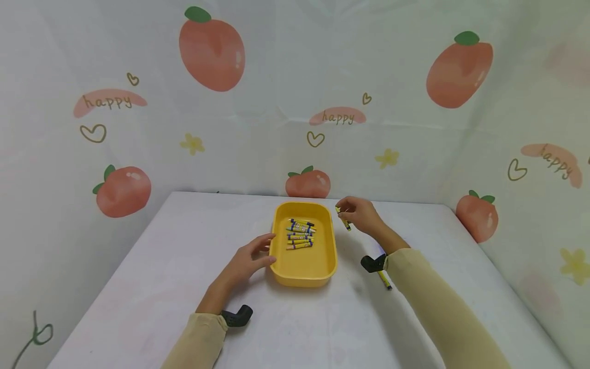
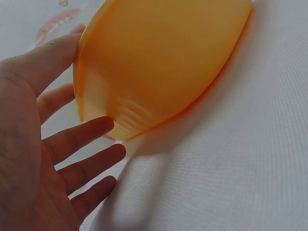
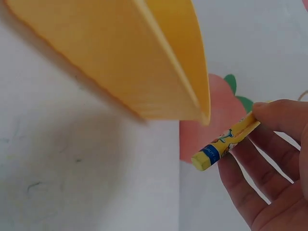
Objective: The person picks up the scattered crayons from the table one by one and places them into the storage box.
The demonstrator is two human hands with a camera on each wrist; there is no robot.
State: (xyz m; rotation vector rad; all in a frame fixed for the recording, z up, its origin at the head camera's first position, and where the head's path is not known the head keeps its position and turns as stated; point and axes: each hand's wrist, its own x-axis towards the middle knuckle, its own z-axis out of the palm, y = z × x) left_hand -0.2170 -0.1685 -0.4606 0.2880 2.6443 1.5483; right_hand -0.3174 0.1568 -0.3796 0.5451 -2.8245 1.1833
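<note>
A yellow plastic tray (image 1: 304, 269) stands on the table, with several paper-wrapped crayons (image 1: 300, 237) lying in a row inside it. My left hand (image 1: 249, 259) rests at the tray's left side, thumb and fingers spread; in the left wrist view the fingertips meet the rim and outer wall. Just past the tray's right edge, my right hand (image 1: 361, 214) pinches a crayon (image 3: 226, 142) between thumb and fingers. That crayon has a yellow wrapper with a blue band, and its pale yellow end points down toward the tray side in the right wrist view.
Another crayon (image 1: 384, 280) lies on the table to the right of the tray, partly hidden under the right wrist's black camera (image 1: 373, 263). A fruit-printed white cloth (image 1: 253, 148) hangs behind the white-covered table (image 1: 203, 225).
</note>
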